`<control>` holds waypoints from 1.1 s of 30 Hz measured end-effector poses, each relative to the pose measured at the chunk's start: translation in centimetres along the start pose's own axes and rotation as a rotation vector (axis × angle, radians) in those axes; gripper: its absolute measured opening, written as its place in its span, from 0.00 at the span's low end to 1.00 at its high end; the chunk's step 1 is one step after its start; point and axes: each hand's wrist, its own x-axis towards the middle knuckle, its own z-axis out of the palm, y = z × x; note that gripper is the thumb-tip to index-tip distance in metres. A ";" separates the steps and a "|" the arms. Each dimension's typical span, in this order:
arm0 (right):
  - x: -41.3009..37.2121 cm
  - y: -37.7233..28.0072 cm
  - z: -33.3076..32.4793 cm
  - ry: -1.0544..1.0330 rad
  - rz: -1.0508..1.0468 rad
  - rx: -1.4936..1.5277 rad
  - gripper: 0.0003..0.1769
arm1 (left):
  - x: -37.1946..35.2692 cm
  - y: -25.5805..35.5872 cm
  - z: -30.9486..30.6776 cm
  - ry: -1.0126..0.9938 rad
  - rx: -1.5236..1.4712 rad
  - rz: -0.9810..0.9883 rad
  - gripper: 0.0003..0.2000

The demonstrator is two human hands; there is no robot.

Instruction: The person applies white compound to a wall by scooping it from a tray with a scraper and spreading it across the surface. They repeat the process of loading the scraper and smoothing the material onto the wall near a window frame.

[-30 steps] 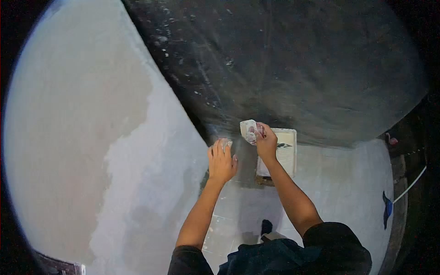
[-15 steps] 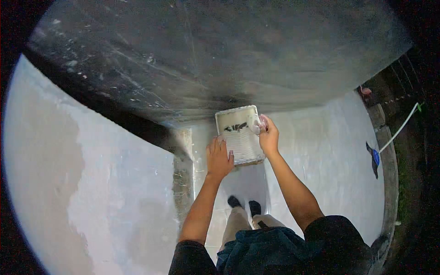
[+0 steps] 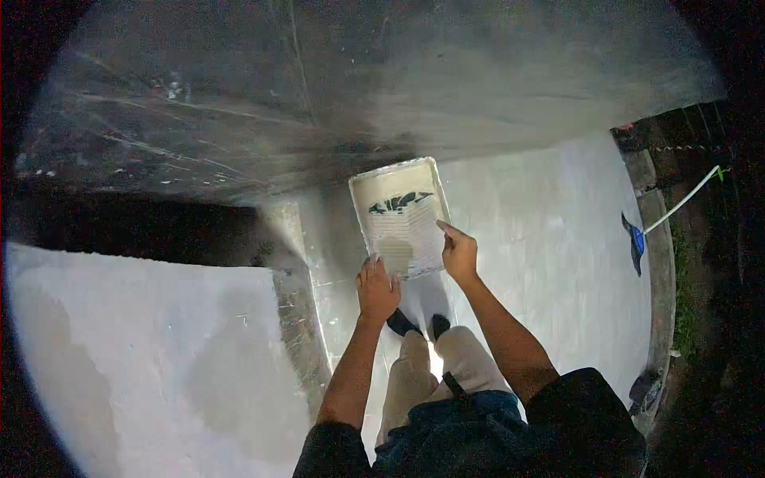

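Observation:
A white paint tray (image 3: 406, 247) with a ribbed slope is in front of me, slightly tilted to the left. Dark patches show through the pale coating near its upper part. My left hand (image 3: 378, 288) grips the tray's near-left corner, its thumb toward the inside. My right hand (image 3: 459, 252) is closed at the right rim, with the index finger reaching along the edge. The undersides of the tray and the fingers beneath it are hidden.
A dark, scuffed surface (image 3: 319, 88) spans the top of the view. Pale floor (image 3: 542, 239) extends to the right, where a blue-and-black tool with a white handle (image 3: 684, 199) lies by a concrete curb (image 3: 660, 287). My feet (image 3: 440, 325) stand below the tray.
The tray has shifted up and left in view, and more of its inside shows. My right hand sits lower along the right rim. The camera has turned a little.

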 end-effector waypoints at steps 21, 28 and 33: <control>12.3 13.2 14.1 0.024 0.176 -0.491 0.18 | 0.9 -8.1 16.8 0.075 -0.682 -0.897 0.36; 12.7 14.5 15.6 -0.025 0.075 -0.539 0.22 | 0.6 -9.6 20.9 0.104 -1.132 -1.118 0.36; 12.5 14.0 16.3 -0.264 0.083 -0.583 0.19 | 0.8 -9.7 21.7 0.187 -1.244 -1.056 0.39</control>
